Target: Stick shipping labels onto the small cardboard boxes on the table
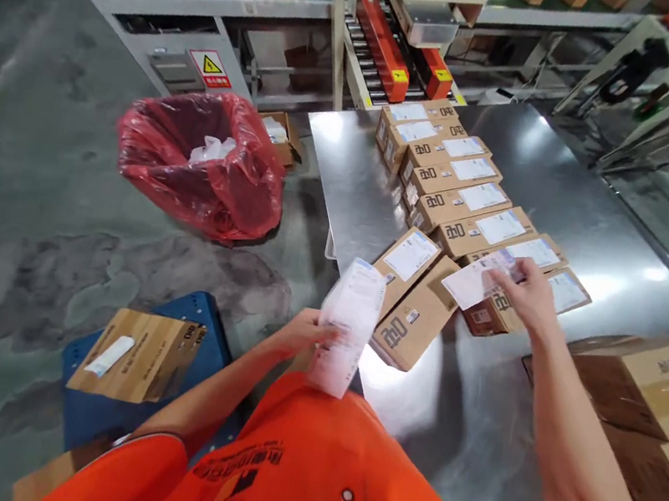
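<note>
My left hand (304, 332) grips a stack of shipping labels (351, 321) close to my body, at the near edge of the metal table. A single shipping label (470, 282) is pinched in my right hand (527, 294), held over the cardboard boxes. Just below that label lies a brown box (413, 318) whose visible top has no large white label. Beside it, another box (411, 254) carries a white label. A row of several labelled boxes (465, 208) runs away from me along the table.
The metal table (596, 203) reaches to a roller machine with red sides (384, 51). Left of it stands a bin lined with a red bag (194, 177). A carton (133, 358) rests on a blue pallet (214, 329). Larger cartons (668, 392) are stacked at right.
</note>
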A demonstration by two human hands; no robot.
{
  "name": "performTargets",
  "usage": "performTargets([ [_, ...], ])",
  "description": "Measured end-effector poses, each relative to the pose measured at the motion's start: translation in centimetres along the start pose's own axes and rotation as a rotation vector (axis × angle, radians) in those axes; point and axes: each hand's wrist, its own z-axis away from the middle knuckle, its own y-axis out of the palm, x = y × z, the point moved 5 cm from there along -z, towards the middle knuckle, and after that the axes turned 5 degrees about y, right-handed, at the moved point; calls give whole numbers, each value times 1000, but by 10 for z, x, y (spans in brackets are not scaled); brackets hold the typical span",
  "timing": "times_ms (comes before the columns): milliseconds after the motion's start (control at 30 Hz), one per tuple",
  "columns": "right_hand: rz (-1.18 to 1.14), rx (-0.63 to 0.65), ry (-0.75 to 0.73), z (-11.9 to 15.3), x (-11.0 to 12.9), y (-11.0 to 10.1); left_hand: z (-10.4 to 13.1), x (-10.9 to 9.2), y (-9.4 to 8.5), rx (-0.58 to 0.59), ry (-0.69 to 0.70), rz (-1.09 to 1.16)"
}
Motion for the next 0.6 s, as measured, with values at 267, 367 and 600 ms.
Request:
performTargets([
  [267, 435, 217, 45, 15, -7, 82, -1, -10, -28, -58, 5, 187],
  [367, 467, 64, 8, 32, 12, 87, -15, -10, -26, -83, 0, 210],
  [600, 345, 62, -20, 49, 38, 141, -66, -33, -29, -188, 8, 63],
])
